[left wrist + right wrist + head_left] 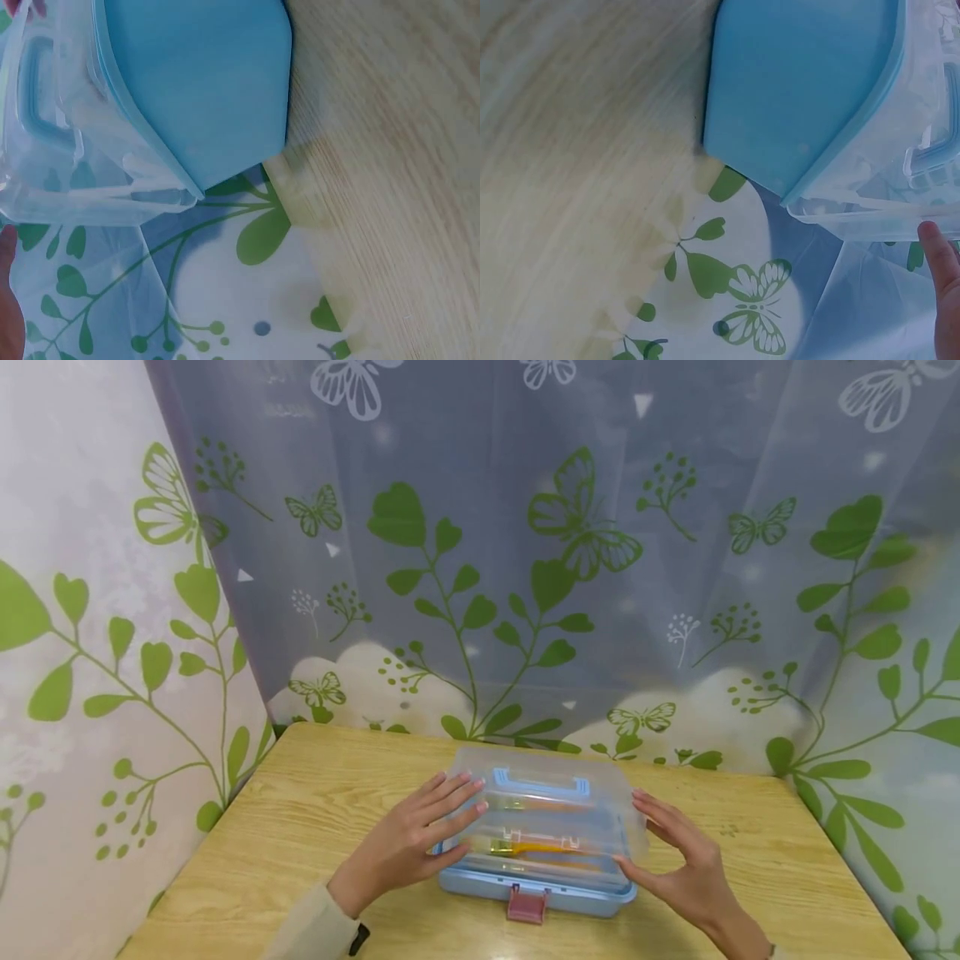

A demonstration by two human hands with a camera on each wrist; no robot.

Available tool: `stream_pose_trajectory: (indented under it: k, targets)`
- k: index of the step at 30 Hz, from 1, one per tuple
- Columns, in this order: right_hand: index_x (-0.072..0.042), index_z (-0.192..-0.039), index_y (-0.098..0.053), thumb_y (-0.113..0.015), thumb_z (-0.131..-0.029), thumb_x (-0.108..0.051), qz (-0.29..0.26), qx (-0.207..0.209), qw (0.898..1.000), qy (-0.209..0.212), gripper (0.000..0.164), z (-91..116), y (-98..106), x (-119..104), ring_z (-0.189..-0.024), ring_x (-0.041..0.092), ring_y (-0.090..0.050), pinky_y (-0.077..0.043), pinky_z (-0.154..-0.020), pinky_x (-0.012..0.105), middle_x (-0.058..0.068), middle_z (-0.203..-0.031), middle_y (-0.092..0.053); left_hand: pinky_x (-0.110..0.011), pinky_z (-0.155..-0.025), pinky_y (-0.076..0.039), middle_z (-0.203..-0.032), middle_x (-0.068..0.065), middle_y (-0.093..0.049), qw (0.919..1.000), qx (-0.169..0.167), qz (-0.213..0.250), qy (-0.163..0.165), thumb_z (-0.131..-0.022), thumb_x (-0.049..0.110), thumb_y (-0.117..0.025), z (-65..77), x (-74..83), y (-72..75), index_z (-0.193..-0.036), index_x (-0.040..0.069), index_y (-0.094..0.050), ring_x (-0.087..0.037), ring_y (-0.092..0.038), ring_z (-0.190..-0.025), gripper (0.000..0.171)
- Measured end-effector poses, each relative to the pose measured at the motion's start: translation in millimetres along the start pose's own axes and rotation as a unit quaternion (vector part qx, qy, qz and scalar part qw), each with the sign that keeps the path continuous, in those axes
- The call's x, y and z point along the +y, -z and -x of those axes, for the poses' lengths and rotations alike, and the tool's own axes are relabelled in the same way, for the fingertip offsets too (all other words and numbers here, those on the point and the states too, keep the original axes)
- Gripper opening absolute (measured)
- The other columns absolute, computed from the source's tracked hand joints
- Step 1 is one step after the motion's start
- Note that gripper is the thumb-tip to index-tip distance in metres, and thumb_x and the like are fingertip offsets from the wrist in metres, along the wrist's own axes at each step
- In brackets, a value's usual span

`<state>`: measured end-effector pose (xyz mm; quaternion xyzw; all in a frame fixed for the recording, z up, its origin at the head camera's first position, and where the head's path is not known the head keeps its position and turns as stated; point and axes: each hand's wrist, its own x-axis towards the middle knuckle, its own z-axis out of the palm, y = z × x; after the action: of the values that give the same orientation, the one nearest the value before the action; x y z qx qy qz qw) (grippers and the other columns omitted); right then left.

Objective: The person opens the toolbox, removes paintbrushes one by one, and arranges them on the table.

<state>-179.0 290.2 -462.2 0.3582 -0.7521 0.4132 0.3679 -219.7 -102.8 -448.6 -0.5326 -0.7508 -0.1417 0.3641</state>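
A light blue plastic case [585, 900] stands on the wooden table, its clear lid [487, 820] tilted up from the front. A blue handle [543, 787] is set in the lid. Through the lid shows a paintbrush [540, 849] with an orange handle, above further long items. The pink latch [527, 905] hangs unfastened at the front. My left hand [412, 835] lies along the lid's left side, its fingers extended over the clear plastic. At the right side, my right hand [686, 860] touches the lid with spread thumb and fingers; one fingertip shows at its rim in the right wrist view.
The wooden table [315, 802] extends around the case. Behind it hangs a grey-blue cloth [465, 435] with green leaves and butterflies, and pale leaf-patterned cloth [82, 652] flanks the table's left side. A dark band [360, 938] sits at the left wrist.
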Motion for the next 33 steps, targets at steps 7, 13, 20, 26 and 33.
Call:
stream_pose_trajectory:
  k: [7,13,20,26,33]
  targets:
    - [0.017,-0.124,-0.062,-0.078,-0.088,-0.042,0.024,-0.005,1.0,0.008,0.071,-10.3,1.2,-2.7,-0.128,0.008,-0.059,-0.052,-0.089,0.014,0.035,-0.123,-0.063,-0.046,-0.12,-0.033,-0.158,-0.016,-0.044,0.9999,-0.011,0.007,0.005,-0.106,0.037,-0.054,6.1,7.4,0.6,-0.15,0.005,-0.05,-0.033,-0.045,-0.144,0.054]
    - [0.02,-0.126,-0.059,-0.074,-0.092,-0.041,0.046,-0.004,0.998,0.052,0.071,-16.2,0.1,-0.5,-0.131,0.013,-0.058,-0.051,-0.092,0.013,0.035,-0.126,-0.062,-0.043,-0.124,-0.025,-0.161,-0.015,-0.039,0.999,-0.037,0.013,0.023,-0.107,0.036,-0.052,17.9,14.6,5.3,-0.153,0.006,-0.046,-0.033,-0.039,-0.148,0.055]
    - [0.016,-0.132,-0.057,-0.067,-0.096,-0.044,0.093,-0.028,0.993,0.066,0.071,-14.2,2.3,14.1,-0.134,0.014,-0.055,-0.046,-0.098,0.011,0.032,-0.131,-0.061,-0.037,-0.127,-0.011,-0.166,-0.01,-0.031,0.9935,-0.091,0.032,0.059,-0.108,0.035,-0.049,34.5,22.8,10.2,-0.159,0.008,-0.036,-0.027,-0.027,-0.154,0.059]
    - [0.015,-0.136,-0.055,-0.061,-0.1,-0.045,0.119,-0.035,0.99,0.069,0.071,-20.1,3.3,19.5,-0.137,0.009,-0.051,-0.044,-0.1,0.011,0.031,-0.134,-0.059,-0.033,-0.127,-0.004,-0.168,-0.009,-0.025,0.9853,-0.141,0.045,0.085,-0.103,0.03,-0.061,43.3,28.0,14.4,-0.162,0.012,-0.029,-0.03,-0.029,-0.153,0.07]
    - [0.014,-0.139,-0.052,-0.056,-0.101,-0.047,0.129,-0.034,0.989,0.059,0.072,-25.4,1.2,26.1,-0.139,0.006,-0.047,-0.043,-0.1,0.009,0.031,-0.135,-0.059,-0.031,-0.127,0.002,-0.17,-0.008,-0.022,0.9795,-0.176,0.046,0.087,-0.098,0.034,-0.068,57.2,33.3,19.1,-0.163,0.01,-0.025,-0.03,-0.028,-0.154,0.081]
